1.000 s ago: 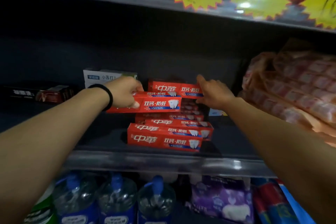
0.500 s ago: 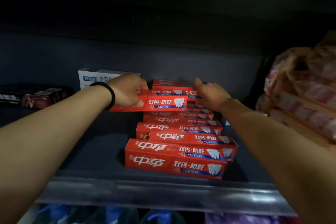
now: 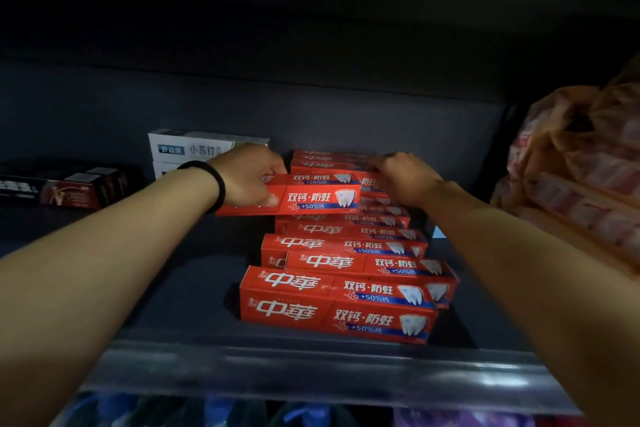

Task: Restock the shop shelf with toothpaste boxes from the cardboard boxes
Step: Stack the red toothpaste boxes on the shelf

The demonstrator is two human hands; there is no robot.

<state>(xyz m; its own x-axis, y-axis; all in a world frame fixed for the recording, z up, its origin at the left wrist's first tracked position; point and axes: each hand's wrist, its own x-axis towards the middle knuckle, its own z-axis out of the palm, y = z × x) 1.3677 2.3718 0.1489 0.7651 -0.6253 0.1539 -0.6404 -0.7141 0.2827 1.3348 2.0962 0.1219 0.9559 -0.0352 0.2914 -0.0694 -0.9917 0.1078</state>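
2 hands reach deep into a dark shelf (image 3: 311,362). The left hand (image 3: 247,175) has a black band (image 3: 211,184) on its wrist. Its grip is closed on 1 red box (image 3: 311,199), with the thumb on the front face and the fingers curled over the top. That box is held level, up above the row of red boxes (image 3: 346,291) and near the back of it. The row runs from the front edge of the shelf toward the back wall, and the boxes lie flat, stacked and touching. The right hand (image 3: 407,175) rests on the back stack (image 3: 329,161) with its fingers bent over the top box there. White boxes (image 3: 194,149) stand just left of the back stack, behind the left hand. Dark boxes (image 3: 69,189) lie further left. A plastic bag of pink packs (image 3: 581,177) sits at the right end of the shelf.
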